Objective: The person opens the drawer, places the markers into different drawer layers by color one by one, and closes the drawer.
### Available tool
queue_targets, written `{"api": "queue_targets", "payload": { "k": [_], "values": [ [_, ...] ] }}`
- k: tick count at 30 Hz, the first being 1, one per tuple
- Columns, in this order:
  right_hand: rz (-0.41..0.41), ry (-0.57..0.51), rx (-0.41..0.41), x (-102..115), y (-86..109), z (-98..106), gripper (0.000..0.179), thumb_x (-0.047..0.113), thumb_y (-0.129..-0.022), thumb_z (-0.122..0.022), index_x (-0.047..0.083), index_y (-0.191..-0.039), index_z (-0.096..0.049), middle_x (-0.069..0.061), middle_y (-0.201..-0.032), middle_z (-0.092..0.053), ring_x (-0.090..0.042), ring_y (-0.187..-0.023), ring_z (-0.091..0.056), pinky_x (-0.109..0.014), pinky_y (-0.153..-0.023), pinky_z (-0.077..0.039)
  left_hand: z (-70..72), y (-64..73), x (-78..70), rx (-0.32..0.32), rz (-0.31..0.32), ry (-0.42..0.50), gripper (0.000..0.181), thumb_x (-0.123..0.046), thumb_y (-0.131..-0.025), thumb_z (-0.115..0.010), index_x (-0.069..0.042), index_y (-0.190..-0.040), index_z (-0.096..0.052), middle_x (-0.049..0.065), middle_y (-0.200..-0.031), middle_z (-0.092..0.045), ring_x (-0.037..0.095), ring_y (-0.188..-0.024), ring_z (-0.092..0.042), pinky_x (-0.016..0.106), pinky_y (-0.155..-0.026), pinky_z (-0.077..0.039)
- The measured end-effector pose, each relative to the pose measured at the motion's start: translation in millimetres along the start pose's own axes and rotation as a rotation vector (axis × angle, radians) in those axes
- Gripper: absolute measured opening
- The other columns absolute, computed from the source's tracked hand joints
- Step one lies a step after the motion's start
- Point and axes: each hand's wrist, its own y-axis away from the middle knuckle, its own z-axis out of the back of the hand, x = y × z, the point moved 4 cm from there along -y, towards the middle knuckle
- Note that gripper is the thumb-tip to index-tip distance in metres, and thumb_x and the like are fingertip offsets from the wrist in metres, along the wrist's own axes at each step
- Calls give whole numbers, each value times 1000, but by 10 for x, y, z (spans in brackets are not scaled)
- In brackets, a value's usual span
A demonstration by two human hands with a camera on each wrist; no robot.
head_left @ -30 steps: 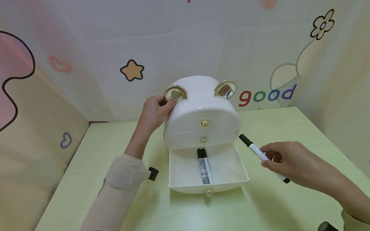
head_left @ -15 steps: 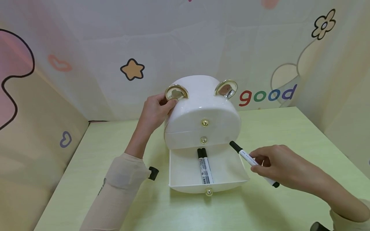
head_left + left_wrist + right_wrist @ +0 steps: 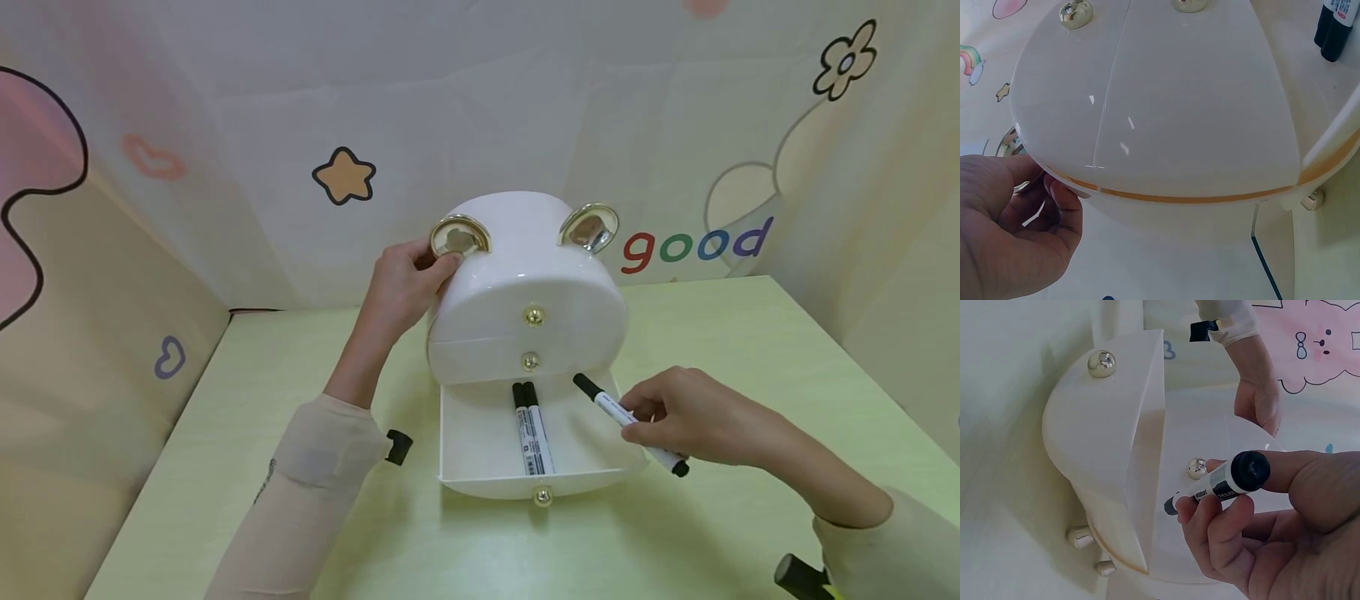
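A glossy white drawer box (image 3: 517, 292) with gold-rimmed ears and round gold knobs stands on the table. Its bottom drawer (image 3: 476, 433) is pulled out, and two black-capped white markers (image 3: 538, 433) lie side by side inside. My left hand (image 3: 401, 287) holds the box by its left ear (image 3: 459, 237), thumb in front; some of its fingers are hidden behind the ear in the head view. My right hand (image 3: 693, 417) pinches a third marker (image 3: 613, 408) between thumb and fingers, tilted, over the drawer's right side. In the right wrist view this marker (image 3: 1225, 481) points one capped end toward the camera.
The pale green table (image 3: 750, 358) extends on both sides of the box. A printed cloth (image 3: 247, 167) hangs behind it and at both sides. The two upper drawers are closed. A black device (image 3: 801, 575) sits by the right sleeve.
My right hand has moved left with the marker, from beside the drawer to over its right side. The left hand keeps its hold on the ear, and the box stays put.
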Motion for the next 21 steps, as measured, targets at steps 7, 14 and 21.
{"api": "queue_targets", "payload": {
  "k": [7,14,21],
  "values": [
    [-73,-23,34,-18,-151,-45,25,12,-91,-78,-3,-112,-74,-2,-82,-67,-16,-61,-57,-31,-54,-52,0,-3,-1,1,2,-2,22,-22,-102,-67,-2,-107,-72,7,-86,-59,19,-83,-53,25,-67,-43],
    [-87,-42,50,-32,-280,-106,21,12,-93,-76,0,-110,-74,-3,-78,-65,-15,-56,-56,-30,-53,-50,-1,-11,0,-5,-5,-6,21,-22,-102,-67,-2,-107,-72,7,-86,-59,19,-83,-54,25,-67,-43],
    [-93,-63,26,-20,-390,-180,18,12,-94,-76,0,-107,-74,-4,-76,-64,-14,-54,-55,-29,-52,-49,0,2,-4,-1,5,-1,21,-22,-102,-67,-2,-104,-71,7,-85,-58,19,-82,-53,25,-67,-43]
  ]
}}
